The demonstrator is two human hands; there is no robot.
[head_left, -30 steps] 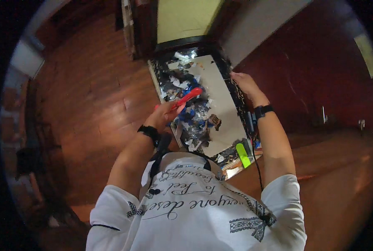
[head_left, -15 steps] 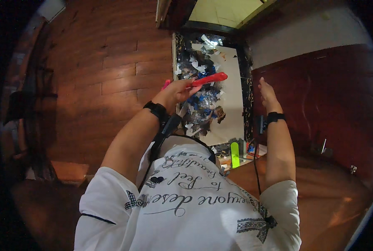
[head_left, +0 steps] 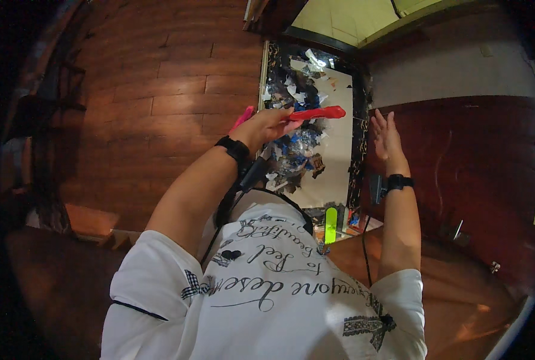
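My left hand (head_left: 267,126) is closed around a red object with a rounded, handle-like end (head_left: 319,113). A pink piece (head_left: 242,116) shows at the other side of this hand; whether it belongs to the red object I cannot tell. Below them on the floor lies a heap of torn scraps (head_left: 301,144), white, blue, dark and clear, spread over a pale floor panel (head_left: 339,141). My right hand (head_left: 386,135) is raised, fingers apart and holding nothing, between the panel's dark border and a dark red surface.
Brown wood-look flooring (head_left: 159,90) stretches to the left. A dark red door-like surface (head_left: 465,168) with a metal handle (head_left: 459,230) stands on the right. Ahead is a doorway to a yellowish floor (head_left: 333,21). A bright green strip (head_left: 331,225) lies nearer me.
My left hand and the red object have shifted right, in a view that has also turned slightly. The fingers of my right hand are spread more clearly apart.
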